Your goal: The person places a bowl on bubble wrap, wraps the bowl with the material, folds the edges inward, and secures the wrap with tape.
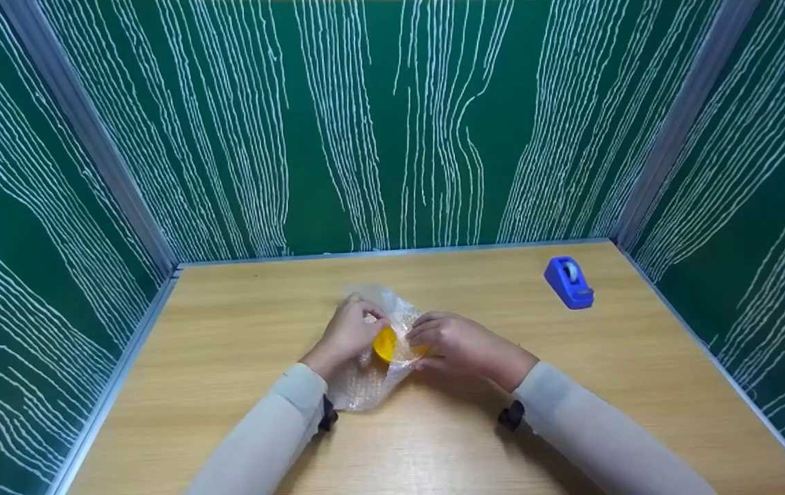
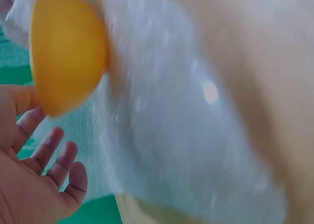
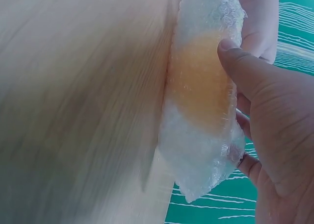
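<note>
A small yellow bowl [image 1: 384, 344] lies partly wrapped in a sheet of clear bubble wrap [image 1: 365, 392] near the middle of the table. My left hand [image 1: 351, 328] pinches the bowl's edge between thumb and forefinger; in the left wrist view the other fingers are spread loosely below the bare side of the bowl [image 2: 68, 52]. On the opposite side, my right hand [image 1: 461, 344] grips the bubble wrap folded over the bowl. The right wrist view shows that thumb pressing on the wrap [image 3: 196, 155], through which the bowl shows pale orange.
A blue tape dispenser [image 1: 569, 283] with a roll in it stands toward the back right of the wooden table [image 1: 241, 309]. Green panels [image 1: 392, 124] with wavy white lines rise behind the table and along both sides.
</note>
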